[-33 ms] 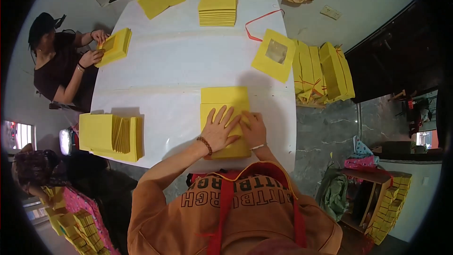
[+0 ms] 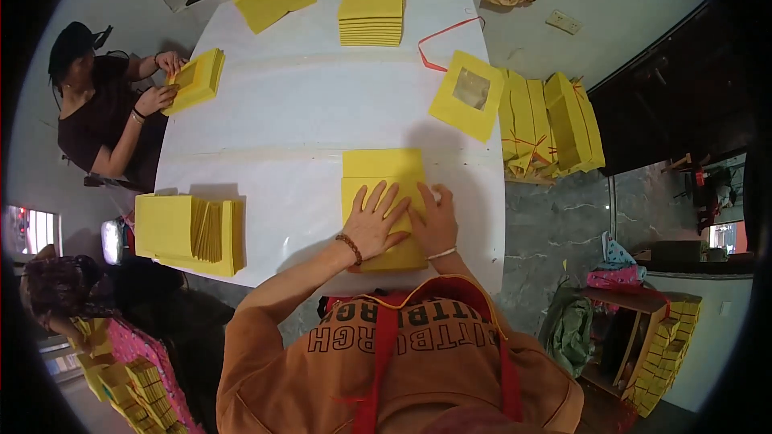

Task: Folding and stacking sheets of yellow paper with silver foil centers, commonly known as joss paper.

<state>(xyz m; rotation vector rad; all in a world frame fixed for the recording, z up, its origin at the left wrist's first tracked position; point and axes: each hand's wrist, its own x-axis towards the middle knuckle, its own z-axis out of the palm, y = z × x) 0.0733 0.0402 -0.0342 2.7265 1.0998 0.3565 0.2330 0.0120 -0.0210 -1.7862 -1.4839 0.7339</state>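
A flat, folded yellow paper piece (image 2: pixel 382 162) lies on the white table right in front of me, with a fold line across its far part. My left hand (image 2: pixel 371 221) rests flat on it, fingers spread and pointing away from me. Beside it, my right hand (image 2: pixel 435 221) lies over the piece's right edge, fingers apart and slightly bent, its thumb side close to my left thumb. Both palms hide much of the paper's middle. Neither hand has anything visibly gripped.
On the white table (image 2: pixel 273 112) lie a yellow stack (image 2: pixel 189 233) at left, more yellow stacks (image 2: pixel 371 8) at the far side, and a windowed yellow piece (image 2: pixel 468 95) beside a red strap (image 2: pixel 430 48). A co-worker (image 2: pixel 104 104) handles yellow paper at left. Yellow bundles (image 2: pixel 555 124) stand off the right edge.
My right hand has shifted slightly, its fingers now a little farther apart at the paper's right edge. My left hand stays in place.
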